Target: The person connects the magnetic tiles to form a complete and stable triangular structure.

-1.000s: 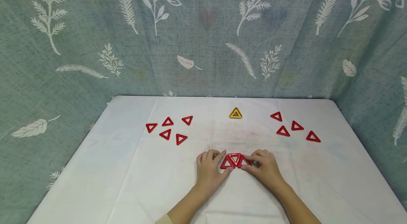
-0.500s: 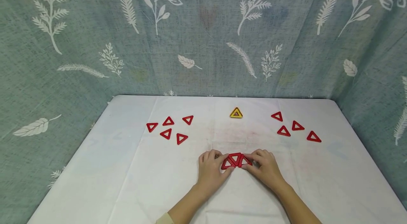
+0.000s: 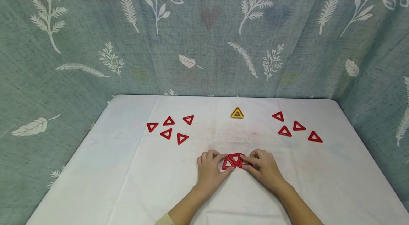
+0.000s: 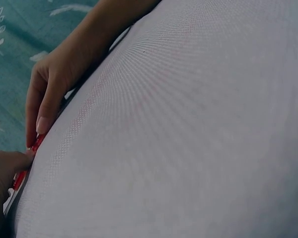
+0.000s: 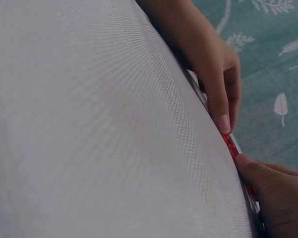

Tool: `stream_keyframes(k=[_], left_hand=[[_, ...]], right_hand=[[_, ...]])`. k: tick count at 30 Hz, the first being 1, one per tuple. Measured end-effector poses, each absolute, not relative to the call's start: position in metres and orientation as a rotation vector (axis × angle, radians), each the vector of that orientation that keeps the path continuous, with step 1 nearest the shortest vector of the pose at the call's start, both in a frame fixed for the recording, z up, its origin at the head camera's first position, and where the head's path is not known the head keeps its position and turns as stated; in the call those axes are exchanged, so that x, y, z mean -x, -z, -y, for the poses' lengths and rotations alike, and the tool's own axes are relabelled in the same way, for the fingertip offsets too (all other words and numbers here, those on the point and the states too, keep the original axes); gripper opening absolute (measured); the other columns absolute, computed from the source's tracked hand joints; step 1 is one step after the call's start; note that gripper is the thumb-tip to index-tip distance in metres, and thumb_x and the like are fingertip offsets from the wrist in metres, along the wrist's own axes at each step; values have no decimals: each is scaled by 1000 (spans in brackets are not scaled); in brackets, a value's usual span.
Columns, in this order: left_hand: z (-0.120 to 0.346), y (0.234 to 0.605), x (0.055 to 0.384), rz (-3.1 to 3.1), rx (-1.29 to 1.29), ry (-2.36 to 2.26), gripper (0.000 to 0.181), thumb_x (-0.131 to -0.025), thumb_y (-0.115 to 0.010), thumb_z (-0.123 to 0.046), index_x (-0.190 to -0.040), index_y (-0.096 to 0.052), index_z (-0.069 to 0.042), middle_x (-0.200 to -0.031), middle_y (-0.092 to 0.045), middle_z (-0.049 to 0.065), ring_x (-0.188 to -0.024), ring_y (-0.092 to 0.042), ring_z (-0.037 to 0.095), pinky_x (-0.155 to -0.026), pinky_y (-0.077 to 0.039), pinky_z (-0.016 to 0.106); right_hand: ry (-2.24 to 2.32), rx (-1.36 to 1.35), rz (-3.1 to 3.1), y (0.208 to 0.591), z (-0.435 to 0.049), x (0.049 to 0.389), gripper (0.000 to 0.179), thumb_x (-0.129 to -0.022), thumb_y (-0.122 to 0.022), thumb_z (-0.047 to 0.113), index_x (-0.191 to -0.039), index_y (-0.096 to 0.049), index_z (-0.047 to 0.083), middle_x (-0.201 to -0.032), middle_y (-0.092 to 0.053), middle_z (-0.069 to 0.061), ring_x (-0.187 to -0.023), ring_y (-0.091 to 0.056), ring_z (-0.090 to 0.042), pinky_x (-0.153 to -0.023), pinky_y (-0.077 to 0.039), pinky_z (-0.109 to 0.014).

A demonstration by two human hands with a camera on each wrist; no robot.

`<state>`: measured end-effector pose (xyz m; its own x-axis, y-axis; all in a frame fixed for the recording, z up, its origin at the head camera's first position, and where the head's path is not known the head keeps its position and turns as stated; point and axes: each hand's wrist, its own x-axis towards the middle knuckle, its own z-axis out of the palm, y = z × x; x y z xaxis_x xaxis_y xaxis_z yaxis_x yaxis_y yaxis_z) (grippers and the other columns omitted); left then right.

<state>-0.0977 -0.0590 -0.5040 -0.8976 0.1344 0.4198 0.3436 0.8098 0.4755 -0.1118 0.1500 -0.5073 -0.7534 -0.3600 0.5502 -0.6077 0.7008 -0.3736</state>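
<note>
Three red triangular frame tiles lie edge to edge in a short row on the table. My left hand (image 3: 209, 171) pinches the left triangle tile (image 3: 224, 166) between thumb and index finger. At the row's other end, my right hand (image 3: 266, 169) grips the right triangle tile (image 3: 241, 163), hiding much of it. Between them sits the middle triangle tile (image 3: 235, 154), pointing toward me, with the right index fingertip at its upper right corner. Both wrist views show the tiles edge-on, as a thin red strip (image 5: 230, 145) between the two hands.
Several loose red triangles (image 3: 168, 124) lie at the back left of the white table (image 3: 159, 182), and several more red triangles (image 3: 298, 129) at the back right. A yellow triangle stack (image 3: 237, 116) stands at the back middle. A patterned green curtain (image 3: 204, 40) surrounds the table.
My right fingers have shifted slightly left, the index finger now reaching the middle tile's corner and covering more of the right tile. The left hand stays nearly still on its tile.
</note>
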Motion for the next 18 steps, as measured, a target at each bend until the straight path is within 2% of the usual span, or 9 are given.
stream_keyframes(k=[8, 18], left_hand=[[60, 504, 97, 2644, 381, 820, 45, -71, -78, -45, -106, -73, -19, -93, -50, -5, -87, -41, 14, -81, -29, 37], [70, 497, 95, 2683, 301, 1039, 48, -69, -79, -47, -108, -72, -20, -94, -53, -6, -91, -44, 13, -82, -31, 38]], right_hand=[[-868, -583, 2575, 504, -150, 111, 38, -67, -84, 26, -101, -75, 11, -80, -57, 9, -72, -43, -3, -67, -35, -28], [-963, -578, 2566, 505, -151, 110, 38, -66, -84, 24, -100, -76, 11, -82, -58, 9, -74, -46, -3, -68, -36, -28]])
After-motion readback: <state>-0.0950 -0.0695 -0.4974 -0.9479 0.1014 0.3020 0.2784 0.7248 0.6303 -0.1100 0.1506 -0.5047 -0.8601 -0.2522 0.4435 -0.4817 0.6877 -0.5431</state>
